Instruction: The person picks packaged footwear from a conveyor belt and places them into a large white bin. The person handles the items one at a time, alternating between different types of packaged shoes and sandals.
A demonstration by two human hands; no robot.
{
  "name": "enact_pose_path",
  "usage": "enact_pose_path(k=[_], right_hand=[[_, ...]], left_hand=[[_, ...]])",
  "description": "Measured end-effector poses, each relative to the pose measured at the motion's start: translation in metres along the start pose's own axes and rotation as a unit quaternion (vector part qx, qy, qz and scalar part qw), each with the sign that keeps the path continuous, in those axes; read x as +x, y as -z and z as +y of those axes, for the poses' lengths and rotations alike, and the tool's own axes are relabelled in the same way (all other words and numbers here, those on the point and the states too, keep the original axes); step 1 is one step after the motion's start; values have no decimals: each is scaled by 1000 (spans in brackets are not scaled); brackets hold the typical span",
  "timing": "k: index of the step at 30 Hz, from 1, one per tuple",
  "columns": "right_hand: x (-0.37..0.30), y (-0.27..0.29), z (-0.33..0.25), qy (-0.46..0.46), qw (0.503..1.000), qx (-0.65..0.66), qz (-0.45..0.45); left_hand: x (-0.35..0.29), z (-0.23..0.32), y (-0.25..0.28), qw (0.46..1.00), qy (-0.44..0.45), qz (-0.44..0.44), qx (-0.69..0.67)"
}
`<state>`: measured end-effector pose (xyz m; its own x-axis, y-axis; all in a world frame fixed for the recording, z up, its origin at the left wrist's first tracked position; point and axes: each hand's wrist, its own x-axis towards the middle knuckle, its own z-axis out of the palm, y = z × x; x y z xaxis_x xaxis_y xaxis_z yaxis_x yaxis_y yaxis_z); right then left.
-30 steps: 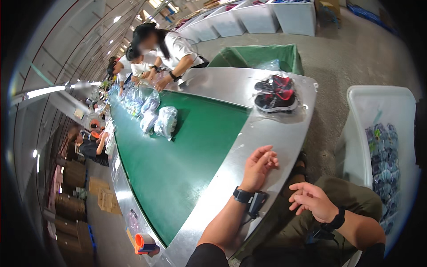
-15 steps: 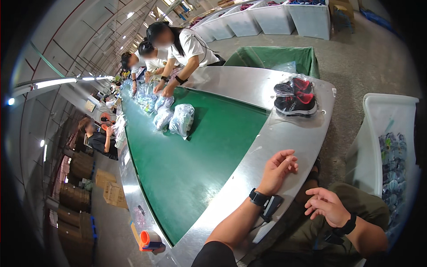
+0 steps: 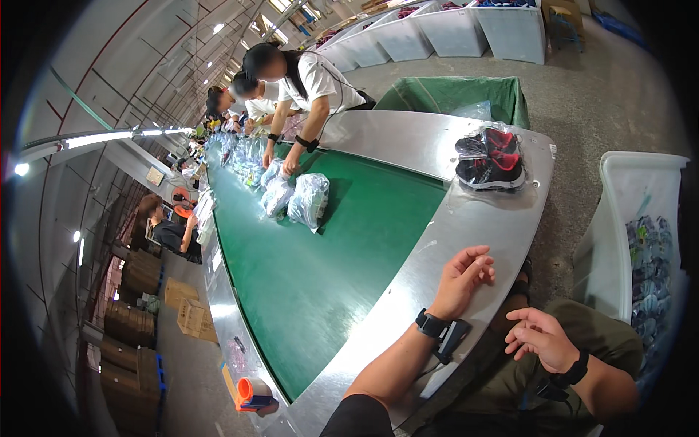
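Note:
My left hand (image 3: 464, 278) rests over the metal table edge (image 3: 408, 309), its fingers loosely curled and apart, with nothing in it. Lower right, my right hand (image 3: 540, 339) hangs above my lap, fingers spread and holding nothing. Beyond my left hand, a pair of black and red shoes (image 3: 489, 171) in a clear bag sits on the metal corner. Farther along, bagged shoes (image 3: 309, 200) lie in a small cluster on the green belt (image 3: 313, 291). A co-worker's hands touch the cluster's far side.
White bins (image 3: 511, 33) stand in a row at the back, with a green-covered bin (image 3: 451, 95) nearer. Right of me, a tall white bin (image 3: 601, 247) holds many bagged shoes. An orange roll (image 3: 251, 393) sits at the near left edge. Cartons (image 3: 195, 319) stand on the floor.
The co-worker's hands have shifted on the bagged shoes. The whole view has turned slightly, and my hands keep nearly the same pose.

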<state>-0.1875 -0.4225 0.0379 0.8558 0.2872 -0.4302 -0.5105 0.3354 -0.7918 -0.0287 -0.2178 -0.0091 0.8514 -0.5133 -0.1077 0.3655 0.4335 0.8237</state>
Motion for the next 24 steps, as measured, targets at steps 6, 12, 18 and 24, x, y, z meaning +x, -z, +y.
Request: enact_pose_path(k=[6, 12, 18, 24], right_hand=[[0, 0, 1, 2, 1000, -4, -2], [0, 1, 2, 3, 1000, -4, -4], [0, 1, 1, 10, 1000, -9, -10], [-1, 0, 0, 10, 1000, -11, -9]], left_hand=[[0, -1, 0, 1000, 2, 2, 1], [0, -1, 1, 1000, 2, -1, 0], [0, -1, 1, 1000, 1, 1, 5], [0, -2, 2, 1000, -3, -3, 8]])
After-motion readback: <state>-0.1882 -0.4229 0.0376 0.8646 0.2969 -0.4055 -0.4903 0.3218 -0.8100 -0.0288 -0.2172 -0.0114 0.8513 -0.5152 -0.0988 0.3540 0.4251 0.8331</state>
